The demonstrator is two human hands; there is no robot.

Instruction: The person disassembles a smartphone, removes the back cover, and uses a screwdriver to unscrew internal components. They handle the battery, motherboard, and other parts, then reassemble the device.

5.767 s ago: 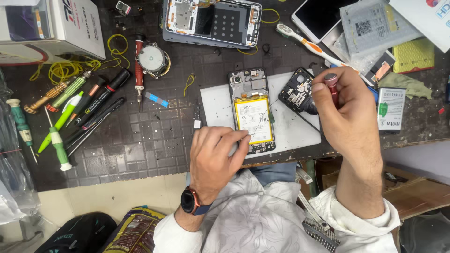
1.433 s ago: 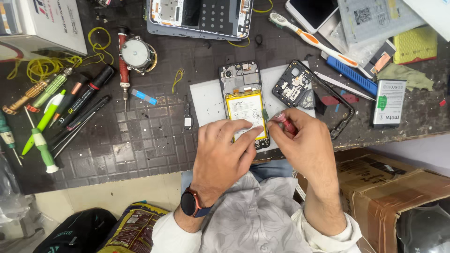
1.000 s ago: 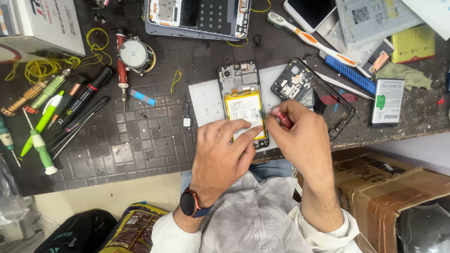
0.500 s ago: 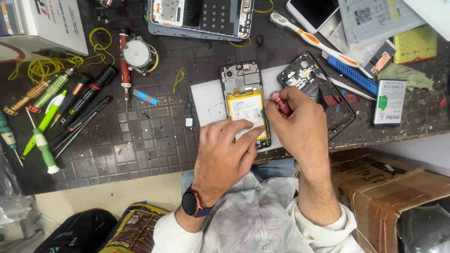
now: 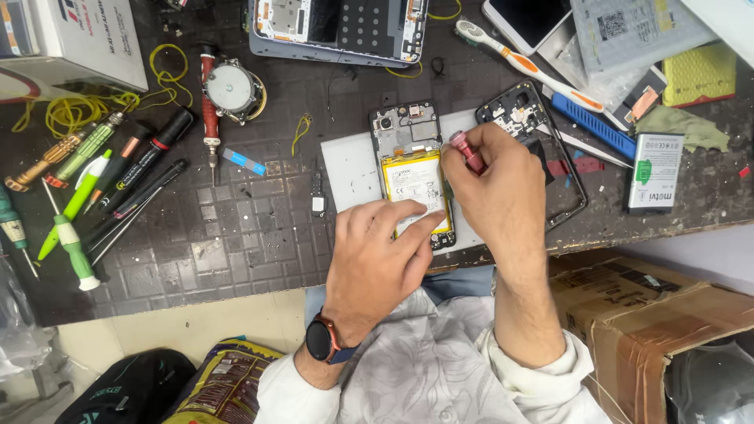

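Head view: opened phone (image 5: 412, 169) lies back-up on white mat (image 5: 349, 169), between both hands. Left hand (image 5: 377, 263) presses fingers flat on its lower edge. Right hand (image 5: 503, 192) pinches red screwdriver (image 5: 466, 151) at phone's right edge; tip hidden, probably touching.

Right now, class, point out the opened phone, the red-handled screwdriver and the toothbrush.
opened phone (image 5: 415, 182): head view, on its yellow battery.
red-handled screwdriver (image 5: 465, 149): head view, on the handle above the right hand's fingers.
toothbrush (image 5: 528, 65): head view, on the orange-and-white handle.
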